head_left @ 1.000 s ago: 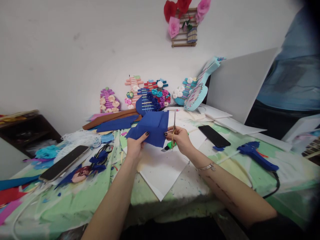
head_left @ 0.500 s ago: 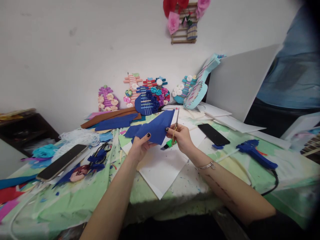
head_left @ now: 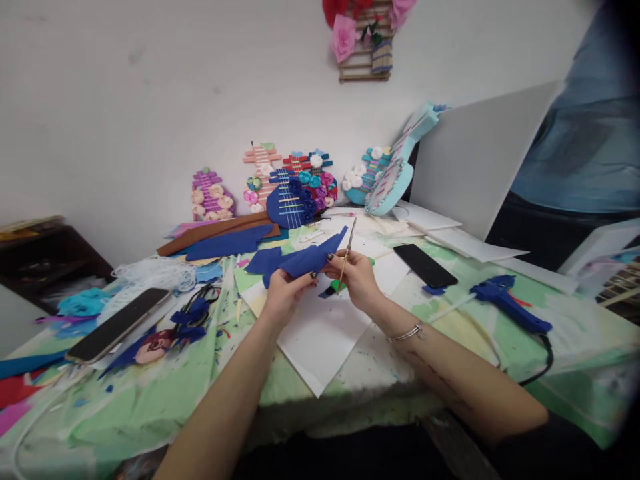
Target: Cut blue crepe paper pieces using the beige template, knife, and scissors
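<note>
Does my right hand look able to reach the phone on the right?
Probably yes: nothing appears to stand between your right hand and that phone, though the scissors in that hand may need setting down.

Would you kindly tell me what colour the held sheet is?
The held sheet is deep blue, best seen in the head view.

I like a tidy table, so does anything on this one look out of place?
Mildly: white string lies in a loose tangle at left, and a blue scrap shows at the near edge of the phone on the right, like a stray offcut.
</note>
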A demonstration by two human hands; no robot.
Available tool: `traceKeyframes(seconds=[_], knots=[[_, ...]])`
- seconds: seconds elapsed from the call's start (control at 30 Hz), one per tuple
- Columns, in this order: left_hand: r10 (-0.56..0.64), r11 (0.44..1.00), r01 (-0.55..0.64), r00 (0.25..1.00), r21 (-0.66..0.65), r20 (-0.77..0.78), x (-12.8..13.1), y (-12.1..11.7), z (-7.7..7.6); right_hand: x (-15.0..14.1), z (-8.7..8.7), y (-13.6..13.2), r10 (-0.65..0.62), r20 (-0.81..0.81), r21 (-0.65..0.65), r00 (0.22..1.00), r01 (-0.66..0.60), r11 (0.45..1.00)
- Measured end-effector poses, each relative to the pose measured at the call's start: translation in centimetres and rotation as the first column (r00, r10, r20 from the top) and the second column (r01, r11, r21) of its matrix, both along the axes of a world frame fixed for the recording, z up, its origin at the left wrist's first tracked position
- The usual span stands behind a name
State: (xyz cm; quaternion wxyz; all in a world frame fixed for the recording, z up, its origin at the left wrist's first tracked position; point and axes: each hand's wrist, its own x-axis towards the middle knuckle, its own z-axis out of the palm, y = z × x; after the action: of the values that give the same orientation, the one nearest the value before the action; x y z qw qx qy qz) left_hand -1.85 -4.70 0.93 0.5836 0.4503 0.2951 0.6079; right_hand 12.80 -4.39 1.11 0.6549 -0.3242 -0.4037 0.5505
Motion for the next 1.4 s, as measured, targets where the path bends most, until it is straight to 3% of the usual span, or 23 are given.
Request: traceKeyframes(seconds=[0.37, 0.7, 0.8, 0.97, 1.13, 1.3, 1.4], knots=[[0.006, 0.999, -0.007, 1.0, -0.037, -0.016, -0.1, 0.1, 0.0, 0.3, 0.1, 0.5, 0.012, -0.101, -0.122, 0.995, -0.025, 0.992], [0.029, 0.989, -0.019, 0.998, -0.147, 0.062, -0.1, 0.2, 0.5, 0.5, 0.2, 0.6, -0.009, -0.069, -0.094, 0.998, 0.003, 0.996], [0.011, 0.979, 0.01, 0.995, -0.204, 0.104, -0.5, 0.2, 0.7, 1.0, 0.2, 1.0, -0.083, -0.036, -0.038, 0.996, 0.082, 0.996], [-0.07, 0.941, 0.124, 0.982, -0.316, 0.178, -1.4, 0.4, 1.5, 2.5, 0.9, 1.7, -0.248, 0.037, 0.18, 0.968, 0.238, 0.955], [-0.1, 0.927, 0.156, 0.979, -0.34, 0.175, -1.8, 0.4, 1.9, 3.4, 0.4, 2.6, -0.305, 0.391, 0.442, 0.869, 0.114, 0.89], [-0.043, 0.956, 0.05, 0.999, -0.288, 0.03, -1.7, 0.7, 1.5, 2.9, -0.6, 2.7, -0.321, 0.52, 0.454, 0.791, 0.062, 0.889], [0.131, 0.979, -0.139, 0.989, -0.147, -0.065, -1.8, 1.0, 0.8, 2.8, -0.5, 2.4, -0.318, 0.529, 0.446, 0.787, 0.062, 0.893]])
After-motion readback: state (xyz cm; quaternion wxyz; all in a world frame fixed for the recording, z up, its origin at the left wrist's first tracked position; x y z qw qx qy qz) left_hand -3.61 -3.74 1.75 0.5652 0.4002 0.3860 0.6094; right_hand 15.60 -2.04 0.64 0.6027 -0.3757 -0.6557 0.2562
